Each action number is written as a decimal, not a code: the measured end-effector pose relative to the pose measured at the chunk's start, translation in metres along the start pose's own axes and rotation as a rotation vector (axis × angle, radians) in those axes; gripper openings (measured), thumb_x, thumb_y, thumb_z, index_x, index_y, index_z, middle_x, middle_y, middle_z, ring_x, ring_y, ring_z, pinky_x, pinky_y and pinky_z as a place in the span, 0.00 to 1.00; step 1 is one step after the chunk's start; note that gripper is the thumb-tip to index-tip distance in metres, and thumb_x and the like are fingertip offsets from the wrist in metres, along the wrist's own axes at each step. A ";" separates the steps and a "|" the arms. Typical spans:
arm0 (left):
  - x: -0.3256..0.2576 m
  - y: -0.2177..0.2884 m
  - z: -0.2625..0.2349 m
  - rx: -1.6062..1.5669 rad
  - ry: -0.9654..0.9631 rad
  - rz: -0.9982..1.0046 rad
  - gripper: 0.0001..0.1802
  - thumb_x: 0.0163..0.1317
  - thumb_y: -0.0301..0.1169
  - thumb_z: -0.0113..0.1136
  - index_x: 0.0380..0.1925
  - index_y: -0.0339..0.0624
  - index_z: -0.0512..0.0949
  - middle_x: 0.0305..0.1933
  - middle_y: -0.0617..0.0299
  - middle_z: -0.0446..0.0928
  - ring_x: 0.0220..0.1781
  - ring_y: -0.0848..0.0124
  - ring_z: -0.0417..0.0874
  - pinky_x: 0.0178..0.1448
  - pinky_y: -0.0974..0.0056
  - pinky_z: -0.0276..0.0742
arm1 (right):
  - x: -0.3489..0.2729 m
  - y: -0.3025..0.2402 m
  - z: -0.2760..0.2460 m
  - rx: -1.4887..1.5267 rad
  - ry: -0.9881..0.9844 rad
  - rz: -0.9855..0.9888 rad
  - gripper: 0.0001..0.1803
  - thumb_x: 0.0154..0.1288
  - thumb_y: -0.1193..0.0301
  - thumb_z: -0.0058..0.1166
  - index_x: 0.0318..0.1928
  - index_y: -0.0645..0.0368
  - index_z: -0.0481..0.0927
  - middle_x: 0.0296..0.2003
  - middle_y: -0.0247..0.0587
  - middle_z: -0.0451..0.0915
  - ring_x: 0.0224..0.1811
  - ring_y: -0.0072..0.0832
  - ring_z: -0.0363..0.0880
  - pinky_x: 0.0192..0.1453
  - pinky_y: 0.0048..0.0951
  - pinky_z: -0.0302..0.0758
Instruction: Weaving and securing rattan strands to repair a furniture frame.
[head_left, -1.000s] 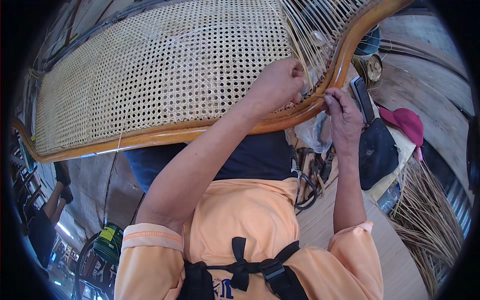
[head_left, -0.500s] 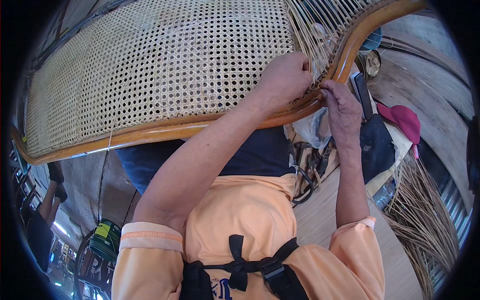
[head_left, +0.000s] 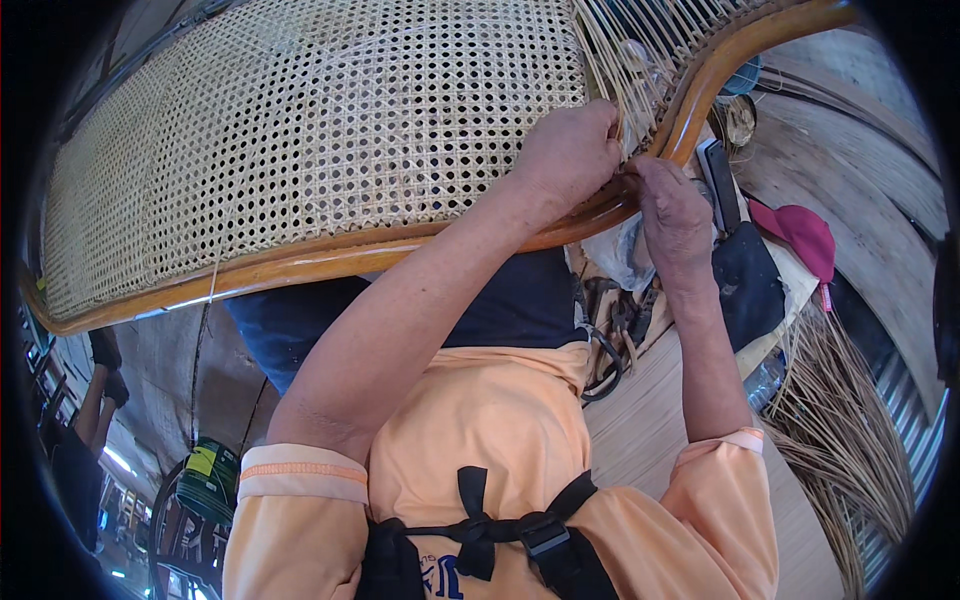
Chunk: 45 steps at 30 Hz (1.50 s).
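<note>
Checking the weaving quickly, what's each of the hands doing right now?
Left hand: closed on the loose cane strands at the weave's edge.
Right hand: fingers curled by the wooden frame; grip cannot be told.

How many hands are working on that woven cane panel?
2. The left hand rests on the cane panel by its unwoven right end; the right hand pinches at the wooden frame just beside it. No other hands show.

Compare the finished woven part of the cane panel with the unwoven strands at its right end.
The finished weave is a tight, flat open-hole mesh filling most of the frame; the loose strands run long and mostly parallel, with gaps, not yet crossed. The left hand rests where the two meet; the weave elsewhere lies untouched. Both are pale cane.
</note>
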<state>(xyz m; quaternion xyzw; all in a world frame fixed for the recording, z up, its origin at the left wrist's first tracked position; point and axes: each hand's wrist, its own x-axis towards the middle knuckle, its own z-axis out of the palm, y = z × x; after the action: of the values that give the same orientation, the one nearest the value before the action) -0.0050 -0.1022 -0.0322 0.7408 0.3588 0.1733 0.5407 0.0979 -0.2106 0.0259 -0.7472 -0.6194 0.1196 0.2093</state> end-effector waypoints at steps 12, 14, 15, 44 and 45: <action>0.005 -0.005 -0.006 -0.173 -0.122 0.007 0.06 0.57 0.26 0.53 0.32 0.33 0.75 0.20 0.56 0.76 0.19 0.69 0.80 0.26 0.64 0.75 | 0.019 -0.010 -0.008 -0.184 -0.324 0.065 0.11 0.59 0.76 0.42 0.42 0.56 0.73 0.34 0.46 0.74 0.36 0.47 0.77 0.37 0.42 0.74; 0.006 -0.005 -0.006 -0.189 -0.138 0.011 0.06 0.58 0.26 0.53 0.32 0.33 0.75 0.20 0.57 0.76 0.18 0.71 0.79 0.25 0.65 0.74 | 0.023 -0.010 -0.007 -0.318 -0.373 0.053 0.10 0.59 0.76 0.42 0.42 0.56 0.72 0.33 0.45 0.74 0.37 0.47 0.77 0.37 0.43 0.74; 0.008 -0.008 -0.007 -0.192 -0.157 -0.018 0.06 0.58 0.26 0.54 0.32 0.33 0.75 0.20 0.57 0.76 0.18 0.71 0.79 0.25 0.65 0.74 | 0.022 -0.012 -0.005 -0.318 -0.364 0.053 0.10 0.59 0.76 0.42 0.42 0.56 0.72 0.33 0.45 0.74 0.37 0.47 0.77 0.37 0.43 0.74; -0.042 -0.003 -0.017 -0.456 -0.003 -0.181 0.13 0.61 0.29 0.52 0.43 0.36 0.76 0.35 0.58 0.79 0.33 0.73 0.80 0.37 0.70 0.75 | -0.221 -0.017 0.047 -0.253 -0.564 0.850 0.21 0.54 0.68 0.58 0.48 0.61 0.72 0.48 0.52 0.72 0.50 0.48 0.71 0.52 0.40 0.71; -0.044 -0.006 -0.015 -0.302 0.069 -0.016 0.12 0.60 0.28 0.53 0.43 0.37 0.77 0.36 0.56 0.79 0.35 0.69 0.80 0.40 0.68 0.75 | -0.229 -0.013 0.049 -0.256 -0.564 0.833 0.21 0.54 0.68 0.58 0.48 0.61 0.72 0.48 0.52 0.72 0.50 0.48 0.71 0.52 0.40 0.71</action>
<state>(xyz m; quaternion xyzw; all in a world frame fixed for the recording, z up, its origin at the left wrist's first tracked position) -0.0462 -0.1227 -0.0263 0.6418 0.3527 0.2463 0.6348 0.0184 -0.4244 -0.0296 -0.8888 -0.3113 0.3127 -0.1242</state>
